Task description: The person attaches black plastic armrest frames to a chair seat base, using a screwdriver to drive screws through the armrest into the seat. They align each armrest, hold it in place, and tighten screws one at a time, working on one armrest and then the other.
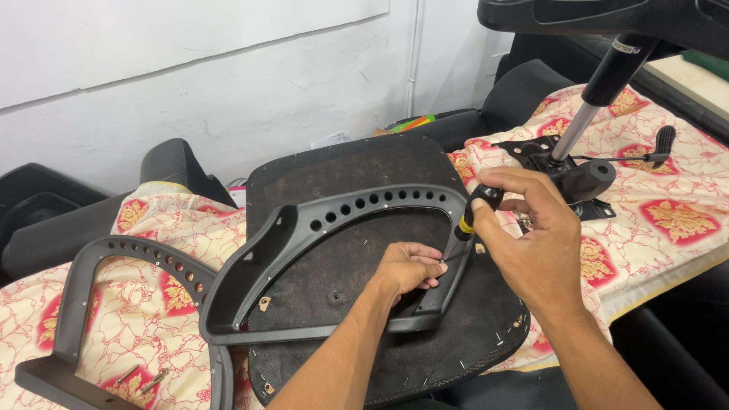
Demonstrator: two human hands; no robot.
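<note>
While driving a screw into the armrest (334, 258), at seat (380, 175) centre:
Right hand (524, 235) clenched on screwdriver (477, 210); left hand (410, 269) pinching tip at 3 o'clock. Best kept upright, pressed firmly.

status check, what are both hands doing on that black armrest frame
Right hand grips black-and-yellow screwdriver, tip down at black plastic perforated armrest frame. Left hand pinches at the tip, steadying. Frame lies on dark seat base; nothing in the way.

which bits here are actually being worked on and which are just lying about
In use: screwdriver in right hand; armrest frame steadied by left hand; seat base.
Lying about: second armrest frame, gas-lift mechanism, loose bolts.
</note>
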